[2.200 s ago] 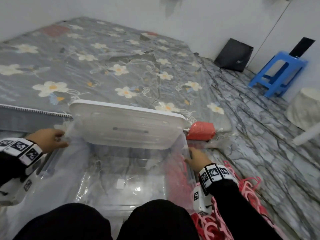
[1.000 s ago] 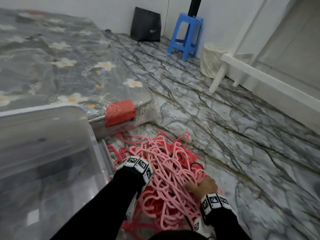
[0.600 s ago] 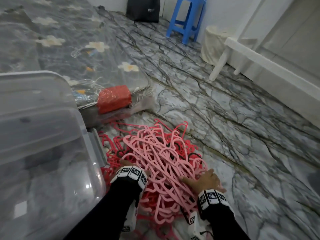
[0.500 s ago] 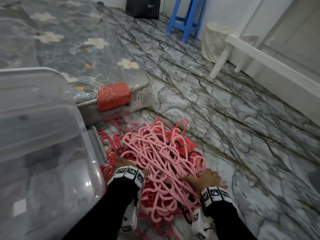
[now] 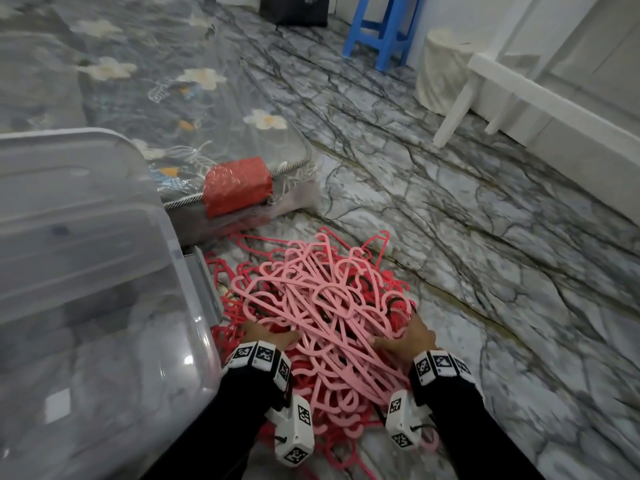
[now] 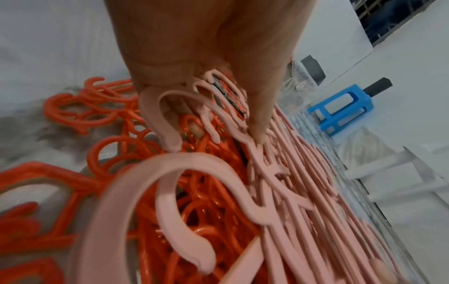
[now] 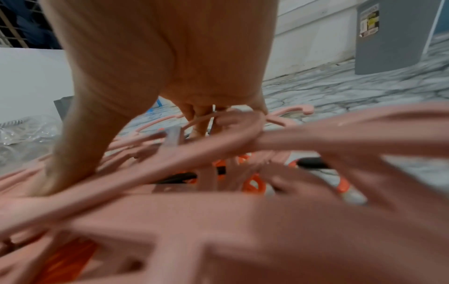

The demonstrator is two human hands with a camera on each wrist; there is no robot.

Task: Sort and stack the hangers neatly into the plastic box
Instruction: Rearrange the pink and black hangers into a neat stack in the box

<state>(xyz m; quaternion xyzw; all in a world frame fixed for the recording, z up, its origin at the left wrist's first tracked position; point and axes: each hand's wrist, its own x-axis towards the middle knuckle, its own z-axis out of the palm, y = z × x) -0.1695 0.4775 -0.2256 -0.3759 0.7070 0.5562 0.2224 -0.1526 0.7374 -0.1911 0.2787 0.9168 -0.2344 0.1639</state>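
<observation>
Both hands, left (image 5: 268,336) and right (image 5: 410,336), grip the pink hangers (image 5: 325,306) piled beside the plastic box (image 5: 194,278).

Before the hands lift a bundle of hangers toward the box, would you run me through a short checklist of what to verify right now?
1. Left hand has hold of pink hangers: ok, its fingers curl round several hooks in the left wrist view.
2. Right hand has a firm hold: cannot tell, its fingers dig into the pile but the view is blurred.
3. Bundle is one colour only: not ok, red hangers lie tangled beneath the pink ones.
4. Plastic box is close by: ok, it stands beside the pile.
5. Box is free of hangers: ok, none show through its clear wall.
6. Hooks aligned for stacking: not ok, they point several ways.
</observation>
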